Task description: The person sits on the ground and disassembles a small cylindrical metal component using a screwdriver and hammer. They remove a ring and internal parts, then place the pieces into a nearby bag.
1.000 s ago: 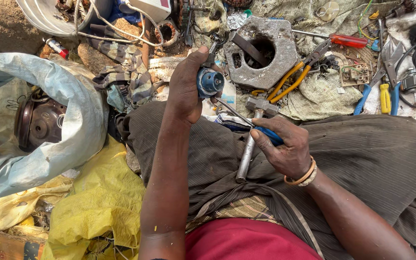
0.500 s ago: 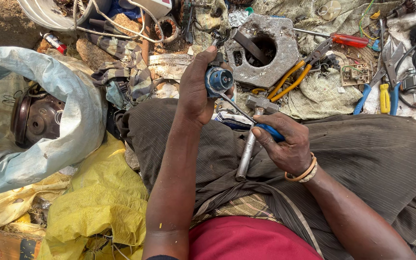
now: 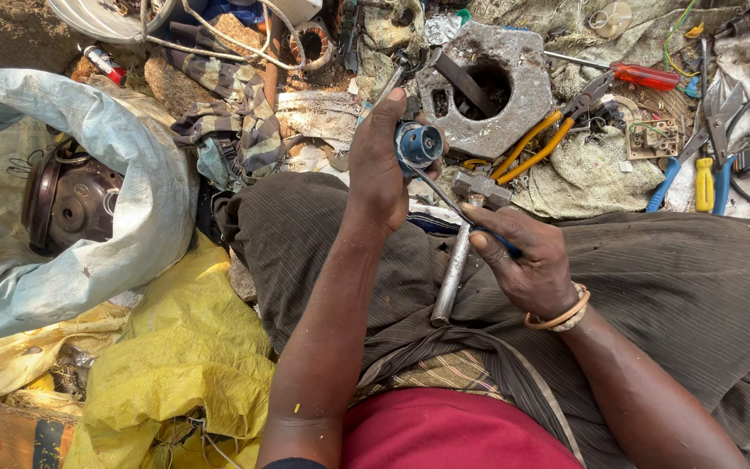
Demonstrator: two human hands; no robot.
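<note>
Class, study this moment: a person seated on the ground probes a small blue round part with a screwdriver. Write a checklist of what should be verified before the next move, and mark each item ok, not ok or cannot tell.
1. Left hand grips the blue round part firmly: ok, fingers wrap around it.
2. Right hand holds the screwdriver by its blue handle: ok.
3. Screwdriver tip seated in the part: cannot tell, the tip meets its lower edge but the contact is too small to read.
4. Hammer lies steady on the lap: ok, head away from the body.
5. Yellow-handled pliers nearby: ok, lying beside the grey metal casting.
</note>
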